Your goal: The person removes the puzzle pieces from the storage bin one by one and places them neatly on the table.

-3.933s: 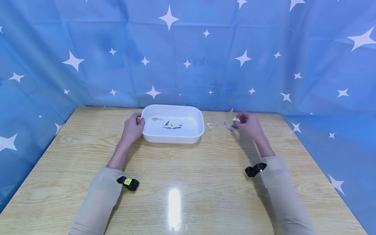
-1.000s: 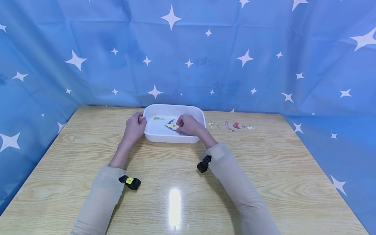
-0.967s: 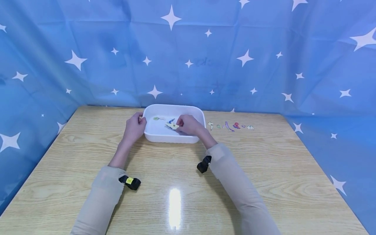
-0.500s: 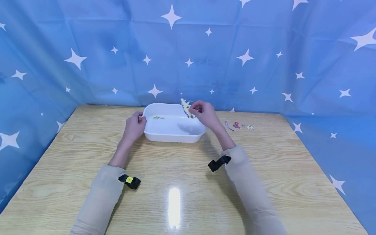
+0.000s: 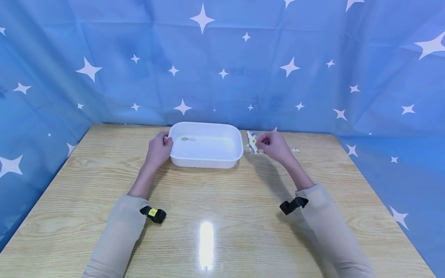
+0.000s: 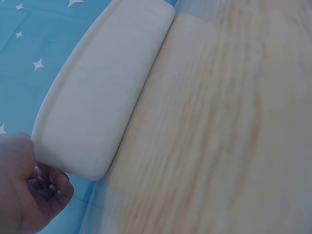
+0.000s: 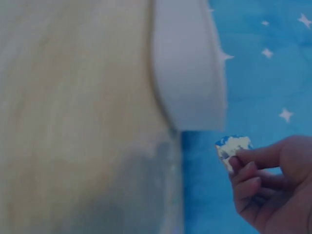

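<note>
My left hand (image 5: 158,151) grips the left end of a white plastic tub (image 5: 206,163); in the left wrist view its thumb and fingers are at the rim. My right hand (image 5: 275,146) pinches a flat, irregular cut-out (image 7: 233,146), pale yellow and blue, sticker-like, above the table to the right of the tub. One small green cut-out with a thin tail (image 5: 185,138) lies inside the tub. A small pale cut-out (image 5: 296,150) lies on the table right of my right hand. Most of the other small pieces in that row are hidden behind the hand and the held cut-out.
The wooden table (image 5: 205,200) extends in front of and beside the tub. A blue curtain with white stars (image 5: 222,73) hangs close behind the table's back edge. Light glares off the table (image 5: 206,245) near the front.
My right hand has lifted the yellow-and-blue cut-out from the tub and carried it rightward over the row of small pieces. Earlier it set down a pale cut-out at the right. My left hand stays put.
</note>
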Available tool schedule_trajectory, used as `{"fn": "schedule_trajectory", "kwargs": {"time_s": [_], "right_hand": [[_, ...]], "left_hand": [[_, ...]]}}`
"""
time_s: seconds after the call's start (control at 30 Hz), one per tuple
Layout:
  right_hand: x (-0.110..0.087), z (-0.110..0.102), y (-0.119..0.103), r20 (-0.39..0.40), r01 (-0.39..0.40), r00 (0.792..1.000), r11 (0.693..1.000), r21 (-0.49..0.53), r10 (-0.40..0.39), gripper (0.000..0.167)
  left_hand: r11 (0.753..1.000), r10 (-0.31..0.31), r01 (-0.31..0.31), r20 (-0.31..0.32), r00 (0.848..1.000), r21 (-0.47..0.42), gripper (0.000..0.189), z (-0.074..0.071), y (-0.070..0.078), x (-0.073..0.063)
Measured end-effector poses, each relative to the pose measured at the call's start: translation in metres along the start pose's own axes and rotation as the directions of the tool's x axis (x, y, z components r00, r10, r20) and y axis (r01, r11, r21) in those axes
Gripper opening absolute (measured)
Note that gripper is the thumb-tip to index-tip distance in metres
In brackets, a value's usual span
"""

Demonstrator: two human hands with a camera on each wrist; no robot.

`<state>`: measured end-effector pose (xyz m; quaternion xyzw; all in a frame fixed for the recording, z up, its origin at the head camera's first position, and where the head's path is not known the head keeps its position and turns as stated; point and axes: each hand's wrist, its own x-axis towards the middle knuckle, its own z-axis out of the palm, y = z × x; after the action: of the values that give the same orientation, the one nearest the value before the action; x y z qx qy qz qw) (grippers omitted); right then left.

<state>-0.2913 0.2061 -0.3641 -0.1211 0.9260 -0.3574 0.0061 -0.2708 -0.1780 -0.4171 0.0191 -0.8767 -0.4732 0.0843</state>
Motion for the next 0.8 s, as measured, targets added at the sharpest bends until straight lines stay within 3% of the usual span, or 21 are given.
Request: {"fn": "schedule_trajectory", "kwargs": {"time_s": [0.37, 0.8], "right_hand": [[-0.022, 0.016, 0.028, 0.147, -0.068, 0.986, 0.995, -0.070, 0.078, 0.014], [-0.027, 0.016, 0.027, 0.165, -0.038, 0.985, 0.995, -0.093, 0.053, 0.019]], "left_hand": [[1.000, 0.010, -0.010, -0.008, 1.000, 0.003, 0.042, 0.000, 0.002, -0.002], [1.000, 0.018, -0.018, -0.011, 1.000, 0.000, 0.042, 0.000, 0.000, 0.000]]}}
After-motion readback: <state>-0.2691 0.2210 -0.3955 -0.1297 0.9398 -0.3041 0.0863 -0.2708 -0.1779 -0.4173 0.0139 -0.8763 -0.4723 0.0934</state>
